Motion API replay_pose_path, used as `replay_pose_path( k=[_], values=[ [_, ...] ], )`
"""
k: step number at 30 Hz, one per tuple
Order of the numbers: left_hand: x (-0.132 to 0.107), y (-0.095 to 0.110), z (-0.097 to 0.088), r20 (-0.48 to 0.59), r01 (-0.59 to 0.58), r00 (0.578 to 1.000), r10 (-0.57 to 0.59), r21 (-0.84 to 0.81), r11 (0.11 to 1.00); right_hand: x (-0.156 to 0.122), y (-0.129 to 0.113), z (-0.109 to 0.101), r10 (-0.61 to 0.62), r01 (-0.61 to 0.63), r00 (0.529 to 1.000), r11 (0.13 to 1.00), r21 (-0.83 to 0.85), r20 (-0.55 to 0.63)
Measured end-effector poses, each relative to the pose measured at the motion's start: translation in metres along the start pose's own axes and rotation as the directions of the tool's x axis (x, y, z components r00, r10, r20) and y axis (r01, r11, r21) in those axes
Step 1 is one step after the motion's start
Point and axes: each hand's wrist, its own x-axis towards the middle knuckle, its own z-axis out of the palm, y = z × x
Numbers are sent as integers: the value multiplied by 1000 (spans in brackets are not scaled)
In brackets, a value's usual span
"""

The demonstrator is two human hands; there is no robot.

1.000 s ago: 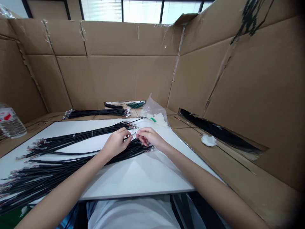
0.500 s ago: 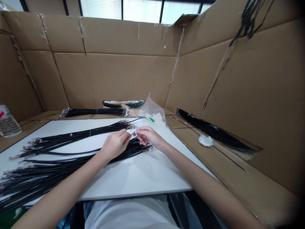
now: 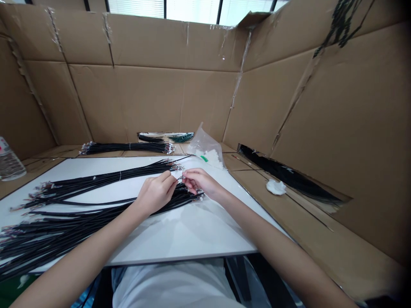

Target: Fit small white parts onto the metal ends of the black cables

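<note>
Little has moved since the earlier frame: both hands stay together over the cables, and the head has turned slightly, so the water bottle (image 3: 9, 162) sits further left.

The left hand (image 3: 156, 193) is curled narrow and the right hand (image 3: 199, 181) pinches from the other side. Between them runs a single black cable (image 3: 175, 184) ending in a small metal terminal (image 3: 180, 177), too small to tell exactly which fingers grip it. Just under the hands lies a bundle of black cables (image 3: 189, 197) with white connectors, on the white tabletop (image 3: 192, 233). More lie to the left: a slim bundle (image 3: 112, 179) toward the far edge and a thicker bundle (image 3: 41, 239) at the near left. Beyond the far edge, on brown cardboard (image 3: 150, 102), sit a further bundle (image 3: 128, 148) and a clear plastic bag (image 3: 205, 149) of white pieces. To the right, a black sheaf (image 3: 285, 173) lies in a slot in the cardboard, near a white wad (image 3: 275, 187).
</note>
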Motion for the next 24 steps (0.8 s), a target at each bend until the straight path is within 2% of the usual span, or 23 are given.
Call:
replay_pose_path(
  k=[9, 18, 24],
  values=[
    [2, 9, -4, 162, 143, 978, -134, -44, 989, 3, 2, -3, 52, -52, 999, 999, -3, -11],
    [5, 9, -6, 345, 301, 916, -207, -250, 920, 0, 0, -1, 26, -27, 1000, 1000, 16, 17],
    [8, 10, -5, 374, 367, 904, -205, -438, 820, 0, 0, -2, 26, -25, 999, 1000, -7, 40]
  ],
)
